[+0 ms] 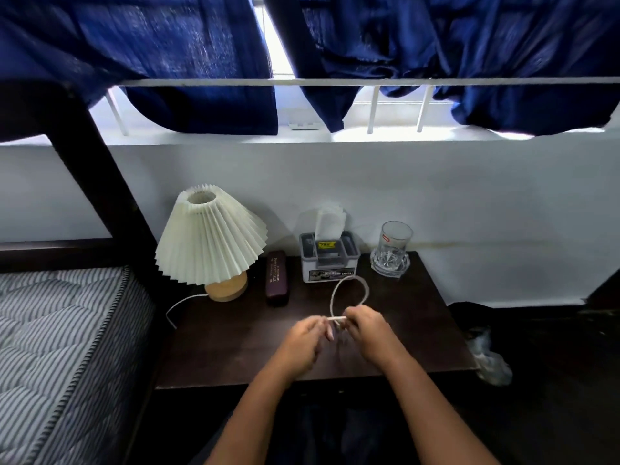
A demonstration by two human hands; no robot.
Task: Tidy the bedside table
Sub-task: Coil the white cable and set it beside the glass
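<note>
white cord (349,290), thin, light and limp, likely to spring loose unless pinched where the strands cross; both hands hold it just above the bedside table (235,347). left hand (302,344) and right hand (369,333) are closed on a short straight stretch running hand to hand. its loop stands away from the fingers, toward the tissue box (328,263).

- Daylight enters at twelve o'clock through the gap between the deep blue fabric curtains (201,62), blown out to white.
- The white plaster wall (436,203) is evenly lit; the dark brown wooden table (235,344) stays dim.
- The floor at five o'clock is almost black.
- Wide-angle distortion bends the white metal window rail (335,82).
- Both hands are slightly motion-blurred.
</note>
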